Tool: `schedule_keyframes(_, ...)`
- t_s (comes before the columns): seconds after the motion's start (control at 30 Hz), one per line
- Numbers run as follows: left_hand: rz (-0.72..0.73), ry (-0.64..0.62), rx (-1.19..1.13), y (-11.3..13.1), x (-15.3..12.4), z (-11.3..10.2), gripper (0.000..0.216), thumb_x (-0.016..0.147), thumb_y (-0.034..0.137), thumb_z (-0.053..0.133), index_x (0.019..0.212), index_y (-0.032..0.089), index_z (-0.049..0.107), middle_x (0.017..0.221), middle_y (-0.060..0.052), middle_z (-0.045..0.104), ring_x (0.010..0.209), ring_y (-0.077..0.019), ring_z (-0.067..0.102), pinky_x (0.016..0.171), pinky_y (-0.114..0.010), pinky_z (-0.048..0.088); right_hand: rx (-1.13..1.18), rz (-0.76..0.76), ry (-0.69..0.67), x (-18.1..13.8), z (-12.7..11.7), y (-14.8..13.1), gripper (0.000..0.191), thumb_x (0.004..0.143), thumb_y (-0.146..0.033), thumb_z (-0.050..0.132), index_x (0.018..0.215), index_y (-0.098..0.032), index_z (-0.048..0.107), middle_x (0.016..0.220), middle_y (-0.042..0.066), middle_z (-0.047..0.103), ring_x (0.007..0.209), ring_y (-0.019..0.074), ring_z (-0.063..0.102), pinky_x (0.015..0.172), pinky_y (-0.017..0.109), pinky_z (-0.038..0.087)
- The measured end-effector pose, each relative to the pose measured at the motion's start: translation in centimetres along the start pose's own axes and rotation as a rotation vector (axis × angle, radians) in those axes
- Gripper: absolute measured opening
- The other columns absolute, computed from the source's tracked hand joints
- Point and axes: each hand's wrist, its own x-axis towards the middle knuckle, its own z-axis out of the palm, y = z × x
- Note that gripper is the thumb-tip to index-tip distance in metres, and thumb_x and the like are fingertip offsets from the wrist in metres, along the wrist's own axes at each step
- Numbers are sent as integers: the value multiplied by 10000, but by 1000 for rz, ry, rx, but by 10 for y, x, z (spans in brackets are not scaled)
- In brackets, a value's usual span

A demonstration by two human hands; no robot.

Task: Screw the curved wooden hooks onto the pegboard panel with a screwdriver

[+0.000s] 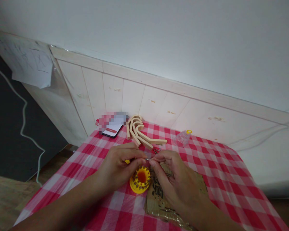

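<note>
Left hand and right hand, grips pinched on opposite ends of a small metal piece near the yellow ring-shaped holder's far edge, fingertips only, presumably because it's too slim for more.

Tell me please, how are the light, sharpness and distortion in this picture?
Head view throughout: light is dim and soft; wall panelling tilts and fans out; paper on the left looks smeared; pixel blocks cover part of the phone; the shiny piece between left hand and right hand is too small to identify.
</note>
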Motion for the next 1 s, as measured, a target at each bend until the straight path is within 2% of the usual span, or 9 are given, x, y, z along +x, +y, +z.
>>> schedule_keyframes(0.2, -18, 14, -16, 2, 1, 1, 93, 861, 144, 711, 826, 144, 798, 718, -61, 741, 629, -139, 691, 566, -190, 527, 134, 102, -10, 0, 2, 1, 106, 970, -162, 571, 951, -259, 534, 817, -24, 742, 686, 150, 745, 606, 234, 603)
schedule_keyframes(0.27, -22, 11, -39, 3, 1, 1, 102, 860, 137, 702, 821, 142, 797, 716, -61, 738, 628, -138, 689, 565, -189, 524, 102, 74, 9, -2, 2, 2, 108, 967, -156, 572, 963, -259, 538, 822, -18, 736, 689, 156, 739, 611, 247, 604)
schedule_keyframes(0.5, -55, -24, -112, 3, 2, 1, 133, 872, 136, 674, 845, 156, 803, 709, -49, 723, 623, -130, 670, 562, -188, 510, 13, -328, -15, -6, 6, 16, 226, 967, -61, 481, 1058, -261, 534, 929, 33, 722, 837, 205, 728, 725, 339, 621)
schedule_keyframes(0.6, -73, -18, -140, 2, 2, 0, 125, 860, 132, 687, 828, 161, 804, 700, -45, 720, 616, -127, 661, 561, -189, 502, 22, -427, -20, -6, 6, 22, 269, 966, -46, 469, 1119, -262, 514, 913, 37, 725, 877, 226, 730, 764, 375, 625)
schedule_keyframes(0.77, -129, 37, -179, 3, 4, 1, 97, 778, 92, 757, 725, 169, 783, 681, -24, 717, 620, -115, 648, 579, -176, 506, 28, -385, -33, -9, 7, 23, 302, 969, -53, 483, 1176, -271, 512, 990, 47, 734, 961, 235, 735, 823, 402, 636)
schedule_keyframes(1.0, -143, 46, -162, 2, 4, 1, 96, 757, 79, 766, 739, 171, 786, 681, -14, 710, 627, -111, 650, 586, -173, 510, 52, -351, -18, -14, 10, 27, 338, 964, -46, 520, 1222, -265, 507, 1054, 57, 747, 1015, 219, 736, 886, 412, 645)
